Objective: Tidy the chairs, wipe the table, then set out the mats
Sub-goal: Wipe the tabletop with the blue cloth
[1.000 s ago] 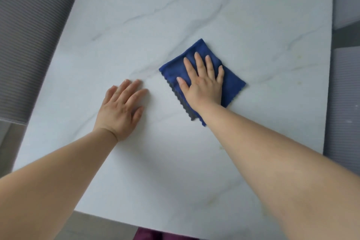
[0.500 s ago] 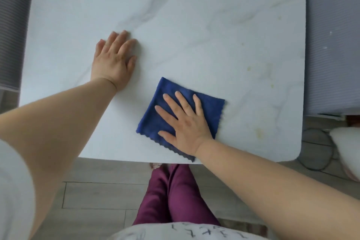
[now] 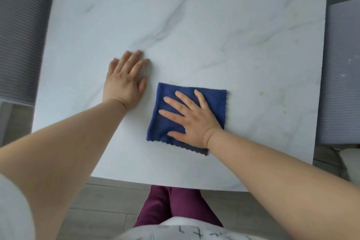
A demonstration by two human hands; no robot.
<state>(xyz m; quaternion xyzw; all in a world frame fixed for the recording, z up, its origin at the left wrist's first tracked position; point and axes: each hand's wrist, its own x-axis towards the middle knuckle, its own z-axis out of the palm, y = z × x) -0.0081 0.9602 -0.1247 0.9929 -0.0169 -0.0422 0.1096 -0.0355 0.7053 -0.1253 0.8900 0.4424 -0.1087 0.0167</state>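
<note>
The right hand (image 3: 191,121) lies flat on the blue cloth (image 3: 171,115), fingers spread and palm down, gripping nothing; the cloth is pinned under the palm, not pinched, which suits wiping, since a broad press keeps the whole folded square in contact with the surface. The cloth sits folded into a rough square on the near half of the table (image 3: 214,25), just beside the left hand and a little short of the near edge; its pinked hem shows along the right and lower sides, where a darker under-layer peeks out.

The left hand (image 3: 124,82) rests open on the bare marble-patterned top, fingers together and pointing away, holding nothing (it reads as a brace, taking the lean of the body while the other arm works); it does not touch the cloth.

Faint yellowish marks (image 3: 272,95) lie on the table to the right of the cloth, well apart from it, and look like the patches not yet wiped; in my judgement the wiping step is under way and unfinished. Grey ribbed chairs stand on both sides, the left chair (image 3: 21,35) and the right chair (image 3: 342,84), their seats close against the table edges, so the chairs appear tidied; no mats are in view.
</note>
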